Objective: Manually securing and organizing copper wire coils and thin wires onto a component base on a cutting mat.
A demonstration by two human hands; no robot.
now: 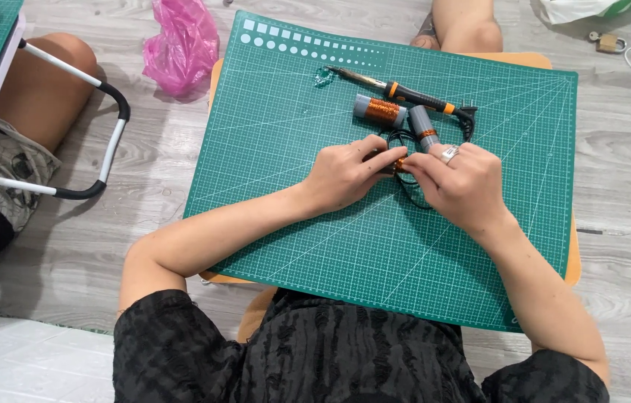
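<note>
A small copper-wound coil (397, 165) is pinched between the fingertips of the left hand (345, 175) and the right hand (461, 183), both closed on it, at the middle of the green cutting mat (293, 224). Just beyond the coil, two grey copper-wound spools (380, 111) and an orange-and-black soldering iron (405, 94) are laid; a black cord (409, 190) is partly hidden under the hands

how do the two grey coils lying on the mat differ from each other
The left coil is the bigger one, with a wide band of copper winding; the right coil is slimmer, with only a narrow copper ring. The left coil lies nearly level across the green cutting mat, the right one more up-and-down. Both are grey cylinders.
</note>
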